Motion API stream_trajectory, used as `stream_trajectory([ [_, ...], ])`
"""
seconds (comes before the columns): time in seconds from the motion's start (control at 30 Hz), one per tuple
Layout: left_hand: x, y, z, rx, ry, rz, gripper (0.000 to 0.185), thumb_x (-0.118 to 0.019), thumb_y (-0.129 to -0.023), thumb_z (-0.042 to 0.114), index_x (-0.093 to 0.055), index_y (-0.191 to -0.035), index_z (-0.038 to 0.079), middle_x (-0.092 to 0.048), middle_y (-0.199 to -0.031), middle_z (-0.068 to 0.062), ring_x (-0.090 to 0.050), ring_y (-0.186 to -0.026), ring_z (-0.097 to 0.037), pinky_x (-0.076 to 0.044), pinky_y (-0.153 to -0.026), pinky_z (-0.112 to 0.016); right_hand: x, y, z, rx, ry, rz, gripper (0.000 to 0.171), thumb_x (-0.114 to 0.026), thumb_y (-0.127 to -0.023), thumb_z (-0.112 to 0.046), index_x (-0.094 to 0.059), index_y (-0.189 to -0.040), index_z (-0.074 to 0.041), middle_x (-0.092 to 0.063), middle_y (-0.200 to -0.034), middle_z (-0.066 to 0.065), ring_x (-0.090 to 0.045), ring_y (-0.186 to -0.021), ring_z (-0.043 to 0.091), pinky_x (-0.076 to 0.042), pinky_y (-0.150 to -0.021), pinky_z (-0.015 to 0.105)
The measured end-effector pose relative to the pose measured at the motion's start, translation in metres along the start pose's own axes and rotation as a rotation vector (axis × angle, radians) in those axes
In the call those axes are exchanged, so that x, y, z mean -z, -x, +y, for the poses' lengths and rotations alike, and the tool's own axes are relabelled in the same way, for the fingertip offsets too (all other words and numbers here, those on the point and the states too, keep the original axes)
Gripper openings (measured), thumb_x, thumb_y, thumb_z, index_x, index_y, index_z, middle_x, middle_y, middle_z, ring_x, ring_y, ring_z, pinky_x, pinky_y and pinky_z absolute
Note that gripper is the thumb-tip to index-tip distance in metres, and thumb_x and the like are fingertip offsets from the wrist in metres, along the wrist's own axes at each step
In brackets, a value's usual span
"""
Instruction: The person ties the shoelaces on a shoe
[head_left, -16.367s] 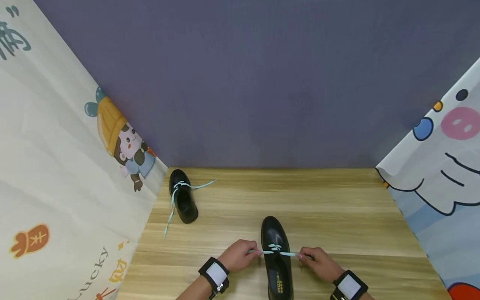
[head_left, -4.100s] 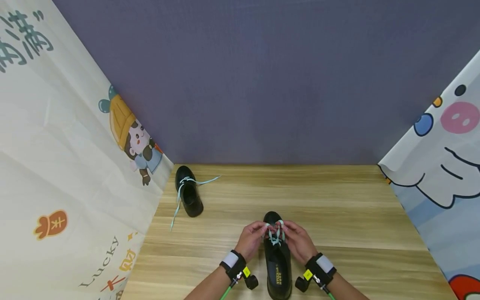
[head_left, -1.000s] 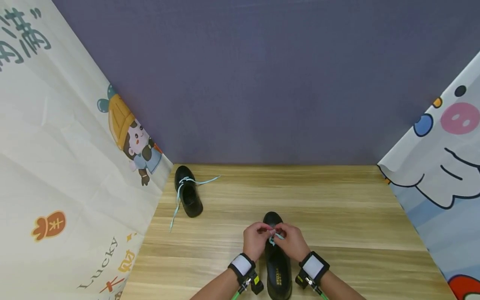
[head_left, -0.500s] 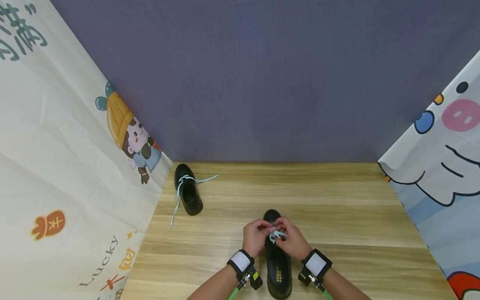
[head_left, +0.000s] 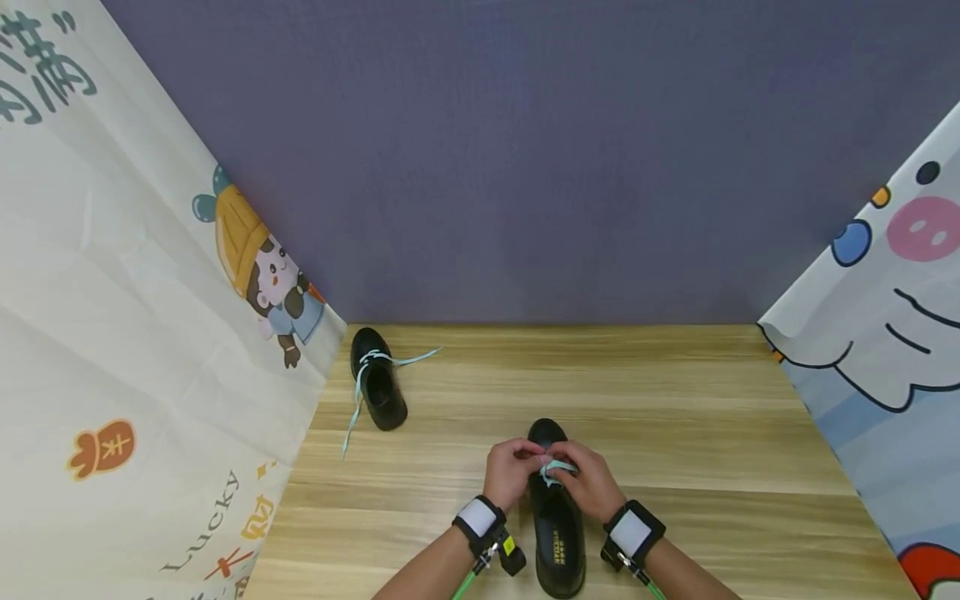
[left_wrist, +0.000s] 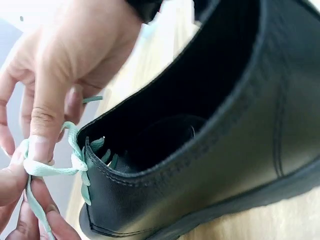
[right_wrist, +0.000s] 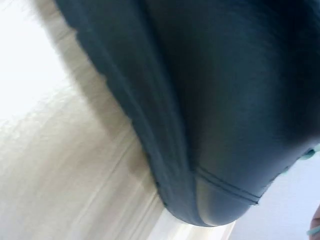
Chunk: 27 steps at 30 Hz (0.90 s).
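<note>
we see both hands meet over the lacing of a black leather lace-up shoe standing on the pale wooden bench. the left hand curls its fingers and pinches the mint-green flat shoelace; the right hand pinches the same lace just beside them, fingertips almost touching. the shoe's toe pokes out just beyond the fingers. well apart, beyond the left fingers, lies a second black shoe with loose mint laces.
</note>
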<state>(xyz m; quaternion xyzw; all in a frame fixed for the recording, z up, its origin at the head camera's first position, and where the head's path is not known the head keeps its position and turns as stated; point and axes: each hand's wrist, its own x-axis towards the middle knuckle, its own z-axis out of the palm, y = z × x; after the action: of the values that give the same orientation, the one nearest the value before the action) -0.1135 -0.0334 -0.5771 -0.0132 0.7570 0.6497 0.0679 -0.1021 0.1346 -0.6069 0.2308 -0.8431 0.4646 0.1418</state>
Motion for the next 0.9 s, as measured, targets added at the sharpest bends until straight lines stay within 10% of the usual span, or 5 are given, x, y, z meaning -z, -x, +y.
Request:
stream_trajectory([
  [0.33,-0.001,-0.001,-0.004,0.089,0.140,-0.026,0.011,-0.075,-0.087,0.002,-0.073,-0.092,-0.007,-0.072,-0.083,-0.011,-0.063,-0.072,-0.011,-0.055,-0.072,-0.038,-0.002,0.004,0.009,0.135,-0.004,0.002,0.032,-0.077,-0.078,0.009,-0.068,-0.099,-0.013,-0.067,-0.099,-0.003,-0.064,-0.090,0.013,-0.053,-0.080,0.025],
  [0.9,0.000,0.001,-0.019,0.136,0.162,-0.021,0.010,-0.077,-0.086,0.004,-0.072,-0.090,-0.005,-0.070,-0.077,-0.004,-0.060,-0.067,-0.010,-0.046,-0.058,-0.023,-0.003,0.010,0.015,0.123,-0.094,0.047,0.026,-0.082,-0.075,0.007,-0.073,-0.089,-0.014,-0.058,-0.109,0.011,-0.056,-0.102,0.026,-0.041,-0.093,0.018],
])
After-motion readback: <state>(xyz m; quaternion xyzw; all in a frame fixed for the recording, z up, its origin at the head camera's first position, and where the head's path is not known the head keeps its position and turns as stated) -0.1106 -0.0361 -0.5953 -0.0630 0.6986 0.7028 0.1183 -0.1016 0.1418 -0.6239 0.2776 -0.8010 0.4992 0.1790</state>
